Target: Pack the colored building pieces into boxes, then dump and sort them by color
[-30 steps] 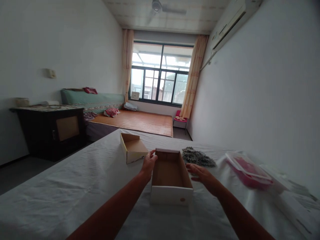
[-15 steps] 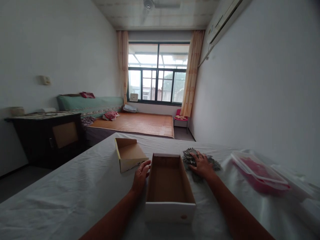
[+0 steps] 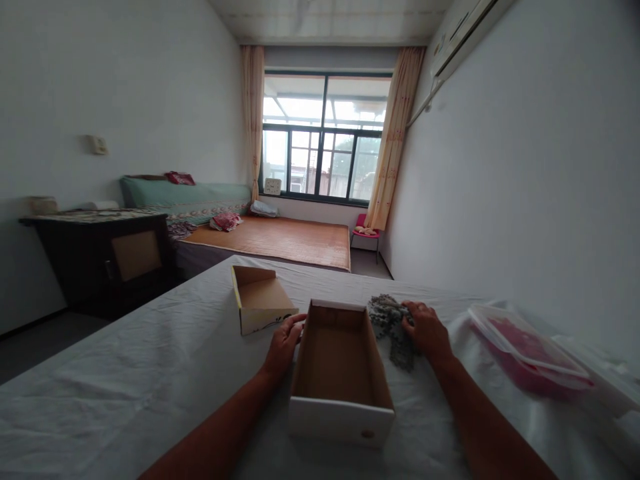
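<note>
On the white cloth (image 3: 125, 373) before you stand 2 open brown boxes: the box (image 3: 333, 363), with your left hand (image 3: 281, 343) lying loose-fingered against its left wall, and 1 smaller box (image 3: 260, 307). Just right, your right hand (image 3: 427, 330) clamps 1 grey, lumpy pile (image 3: 393, 330). 1 pink tub (image 3: 530, 353) lies farther right; 1 bed (image 3: 280, 241) and 1 window (image 3: 325, 157) are behind.

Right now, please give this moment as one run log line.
left hand: touches open box, left wall | right hand: curled on grey pile beside box | small box: behind left hand
</note>
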`<state>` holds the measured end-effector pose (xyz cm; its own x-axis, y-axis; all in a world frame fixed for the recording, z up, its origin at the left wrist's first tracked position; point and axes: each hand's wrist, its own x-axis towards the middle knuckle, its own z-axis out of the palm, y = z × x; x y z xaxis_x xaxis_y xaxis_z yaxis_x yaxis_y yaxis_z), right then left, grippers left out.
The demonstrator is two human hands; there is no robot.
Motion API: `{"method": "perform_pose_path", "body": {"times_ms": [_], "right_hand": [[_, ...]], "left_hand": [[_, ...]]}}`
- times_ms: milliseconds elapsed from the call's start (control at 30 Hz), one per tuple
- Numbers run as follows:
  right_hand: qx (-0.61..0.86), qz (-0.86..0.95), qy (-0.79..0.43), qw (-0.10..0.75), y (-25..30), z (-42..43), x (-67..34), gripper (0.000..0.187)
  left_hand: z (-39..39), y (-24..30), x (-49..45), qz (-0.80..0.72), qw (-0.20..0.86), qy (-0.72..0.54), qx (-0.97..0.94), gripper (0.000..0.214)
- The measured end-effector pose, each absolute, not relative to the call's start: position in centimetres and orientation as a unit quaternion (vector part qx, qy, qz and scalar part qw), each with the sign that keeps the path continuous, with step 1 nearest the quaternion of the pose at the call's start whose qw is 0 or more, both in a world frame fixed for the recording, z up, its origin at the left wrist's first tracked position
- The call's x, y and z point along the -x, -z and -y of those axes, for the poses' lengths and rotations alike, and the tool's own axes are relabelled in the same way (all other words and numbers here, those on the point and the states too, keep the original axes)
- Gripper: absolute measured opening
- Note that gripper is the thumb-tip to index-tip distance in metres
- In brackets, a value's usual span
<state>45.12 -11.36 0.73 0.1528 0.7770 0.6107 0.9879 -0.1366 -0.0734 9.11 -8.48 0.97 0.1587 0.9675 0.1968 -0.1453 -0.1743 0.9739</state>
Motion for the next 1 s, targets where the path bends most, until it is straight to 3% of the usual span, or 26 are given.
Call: {"method": "perform_pose_path", "body": {"times_ms": [167,267,333,500,633,700,767,867,1000], "right_hand": [[0.726,0.541,0.204,0.372,-2.8,11.9,-46.0,0.034],[0.687,0.54,0.088,0.478,-6.2,12.9,-44.2,0.034],[0.623,0.6,-0.024,0.501,-8.7,14.0,-41.2,0.033],[0.434,0.809,-0.169,0.36,-11.0,16.7,-31.6,0.029],[0.364,0.87,-0.183,0.276,-9.9,17.3,-28.0,0.049],[0.389,0.858,-0.17,0.289,-9.8,16.9,-28.7,0.049],[0.442,0.811,-0.142,0.355,-10.1,15.6,-30.8,0.039],[0.556,0.71,-0.055,0.43,-10.6,11.8,-35.7,0.05],[0.682,0.677,0.012,0.278,-9.5,5.4,-41.4,0.06]], "left_hand": [[8.5,-1.1,-9.2,-0.373,0.52,-0.533,-0.554,0.045],[8.7,-1.4,-9.2,-0.379,0.506,-0.533,-0.562,0.043],[8.8,-1.6,-9.2,-0.382,0.5,-0.532,-0.567,0.043],[8.8,-1.7,-9.1,-0.381,0.497,-0.527,-0.575,0.044],[8.8,-1.6,-9.1,-0.365,0.499,-0.532,-0.579,0.042],[8.8,-1.5,-9.1,-0.366,0.5,-0.534,-0.575,0.042],[8.9,-1.4,-9.2,-0.37,0.509,-0.532,-0.566,0.044],[8.9,-1.1,-9.2,-0.369,0.528,-0.528,-0.554,0.045],[8.7,-0.7,-9.2,-0.361,0.534,-0.525,-0.556,0.043]]}}
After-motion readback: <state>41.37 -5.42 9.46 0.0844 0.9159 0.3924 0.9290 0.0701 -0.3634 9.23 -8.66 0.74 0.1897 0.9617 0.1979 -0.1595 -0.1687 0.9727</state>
